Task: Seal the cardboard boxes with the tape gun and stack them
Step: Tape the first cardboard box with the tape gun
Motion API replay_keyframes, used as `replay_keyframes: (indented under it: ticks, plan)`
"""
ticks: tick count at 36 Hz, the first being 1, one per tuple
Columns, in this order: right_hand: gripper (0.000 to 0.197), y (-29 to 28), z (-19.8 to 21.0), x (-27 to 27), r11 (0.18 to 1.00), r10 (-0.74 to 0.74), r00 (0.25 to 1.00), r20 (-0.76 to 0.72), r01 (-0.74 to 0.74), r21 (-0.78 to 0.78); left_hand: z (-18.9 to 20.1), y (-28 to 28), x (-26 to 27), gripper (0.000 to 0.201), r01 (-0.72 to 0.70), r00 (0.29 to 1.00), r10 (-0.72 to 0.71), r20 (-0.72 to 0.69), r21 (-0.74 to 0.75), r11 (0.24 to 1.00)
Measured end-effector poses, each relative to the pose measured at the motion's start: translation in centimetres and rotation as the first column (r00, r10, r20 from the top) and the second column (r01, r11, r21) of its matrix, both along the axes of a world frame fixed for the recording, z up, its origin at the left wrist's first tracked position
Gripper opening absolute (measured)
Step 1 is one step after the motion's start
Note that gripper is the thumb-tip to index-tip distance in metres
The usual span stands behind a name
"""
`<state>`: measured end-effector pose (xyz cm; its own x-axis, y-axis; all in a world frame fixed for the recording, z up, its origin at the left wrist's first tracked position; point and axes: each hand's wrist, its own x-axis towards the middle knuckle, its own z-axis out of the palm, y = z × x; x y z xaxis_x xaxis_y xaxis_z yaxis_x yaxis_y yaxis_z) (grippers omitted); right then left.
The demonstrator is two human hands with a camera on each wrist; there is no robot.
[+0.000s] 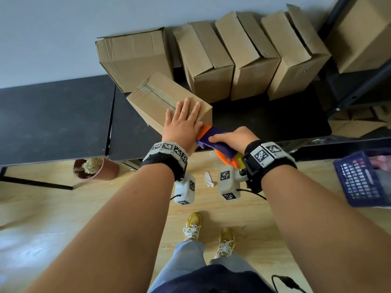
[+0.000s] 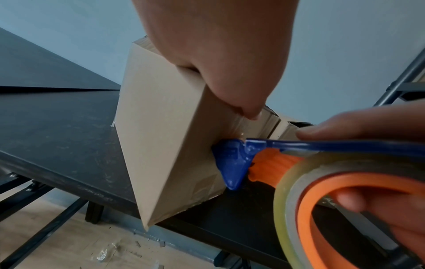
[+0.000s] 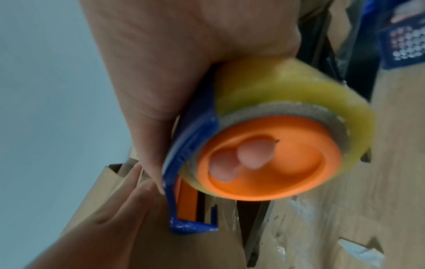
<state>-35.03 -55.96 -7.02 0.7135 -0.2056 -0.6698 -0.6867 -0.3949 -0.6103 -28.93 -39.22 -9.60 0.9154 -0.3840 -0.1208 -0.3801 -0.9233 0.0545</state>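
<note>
A small cardboard box (image 1: 156,98) lies askew on the black table (image 1: 53,115), one corner past the front edge, with clear tape along its top seam. My left hand (image 1: 183,119) lies flat on its top with straight fingers. My right hand (image 1: 231,138) grips the blue and orange tape gun (image 1: 213,142) with its clear tape roll (image 3: 296,91). The gun's blue front end (image 2: 232,163) touches the box's near side face (image 2: 207,163), just below my left thumb (image 2: 248,107). My fingers (image 3: 250,154) pass through the roll's orange hub (image 3: 271,160).
Several more cardboard boxes (image 1: 203,60) stand in a row at the back of the table, some with flaps up. A dark metal shelf (image 1: 359,77) holds a large box at right. A blue plastic basket (image 1: 364,178) is at right, a pot (image 1: 93,168) under the table.
</note>
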Motion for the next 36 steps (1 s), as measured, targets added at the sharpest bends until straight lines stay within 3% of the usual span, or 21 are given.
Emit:
replay_keyframes:
  ticks: [4, 12, 29, 36]
  plan:
    - [0.041, 0.3, 0.2, 0.1, 1.0, 0.005, 1.0, 0.03, -0.004, -0.02, 0.0, 0.0, 0.1, 0.058, -0.003, 1.0, 0.003, -0.012, -0.002, 1.0]
    - [0.06, -0.3, -3.5, -2.2, 0.986, -0.132, 0.976, -0.171, 0.147, 0.074, -0.5, -0.2, 0.0, 0.058, -0.008, 1.0, 0.008, 0.028, 0.006, 1.0]
    - [0.061, -2.3, -1.8, -1.6, 0.973, -0.224, 0.975, -0.007, 0.224, 0.049, -0.8, -1.4, -0.2, 0.063, -0.077, 0.994, 0.077, 0.079, -0.001, 0.997]
    - [0.041, -2.4, -0.5, -2.3, 0.972, -0.214, 0.975, 0.056, 0.207, 0.115, -0.7, -1.8, -0.3, 0.061, -0.218, 0.976, 0.218, -0.001, -0.07, 0.974]
